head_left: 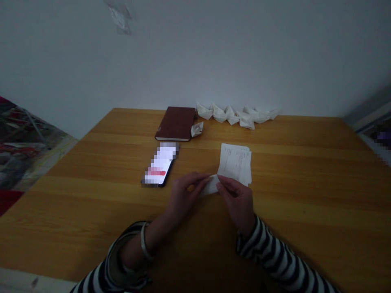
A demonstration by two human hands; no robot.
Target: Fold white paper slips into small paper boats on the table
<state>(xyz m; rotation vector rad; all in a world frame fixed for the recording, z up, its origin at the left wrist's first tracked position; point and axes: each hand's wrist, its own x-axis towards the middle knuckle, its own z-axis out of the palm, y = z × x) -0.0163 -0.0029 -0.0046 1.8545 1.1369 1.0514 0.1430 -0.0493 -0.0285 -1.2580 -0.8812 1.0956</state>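
Observation:
A small folded piece of white paper (210, 186) is pinched between both hands above the wooden table. My left hand (185, 193) grips its left end between thumb and fingers. On the other side, my right hand (236, 197) pinches the upper right part. Just beyond my right hand lies a small stack of white paper sheets (235, 162) with faint print or writing. To the left of my left hand rests a phone (160, 165) with its screen lit and blurred out.
A dark red notebook (177, 123) lies near the back edge, with a small folded paper piece (197, 129) touching or close to its right side. Several folded white paper boats (232, 115) stand in a row along the wall (195, 53). The wooden table (305, 171) extends to both sides.

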